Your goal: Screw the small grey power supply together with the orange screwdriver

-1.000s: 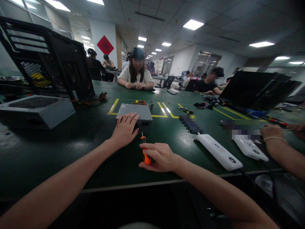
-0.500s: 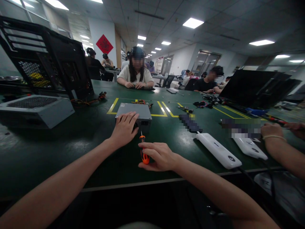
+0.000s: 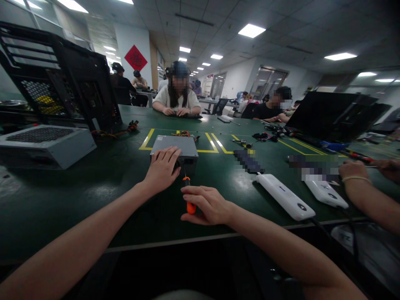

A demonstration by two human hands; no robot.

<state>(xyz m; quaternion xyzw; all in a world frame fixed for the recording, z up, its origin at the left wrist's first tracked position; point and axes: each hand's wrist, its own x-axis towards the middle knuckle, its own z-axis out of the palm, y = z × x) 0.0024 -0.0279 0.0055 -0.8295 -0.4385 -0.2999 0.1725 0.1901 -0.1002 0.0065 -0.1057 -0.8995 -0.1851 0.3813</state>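
Near frame centre, I judge the power supply unit [image 3: 184,144] heavy, stiff and smooth — best taken by 2 opposite sides. My left hand [image 3: 162,167] rests spread over its edge; my right hand [image 3: 208,203] pinches the orange-handled screwdriver [image 3: 191,208].

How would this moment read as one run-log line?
left hand: resting on grey power supply | right hand: holding orange-and-black screwdriver, pointed toward power supply | screwdriver contact: unclear
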